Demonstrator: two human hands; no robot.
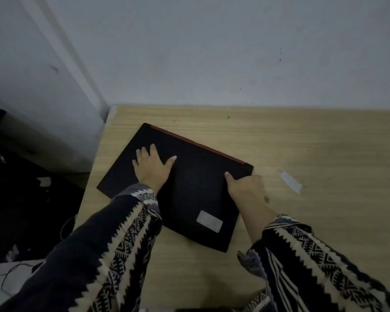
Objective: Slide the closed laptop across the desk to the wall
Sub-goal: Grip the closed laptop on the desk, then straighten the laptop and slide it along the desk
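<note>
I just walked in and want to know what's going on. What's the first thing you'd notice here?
The big black closed laptop lying crooked near the left end of the wooden desk, with a red strip on its far edge. Both hands are on it: the left hand lies flat on the lid, and the right hand grips its right edge. Bare desk still shows between the laptop and the pale wall behind.

dim, flat, greyish light with no glare; soft shadows under the sleeves (126,239) on the desk (313,143). the left side sinks into near black. slight overall blur, wide-angle bending at the edges.
</note>
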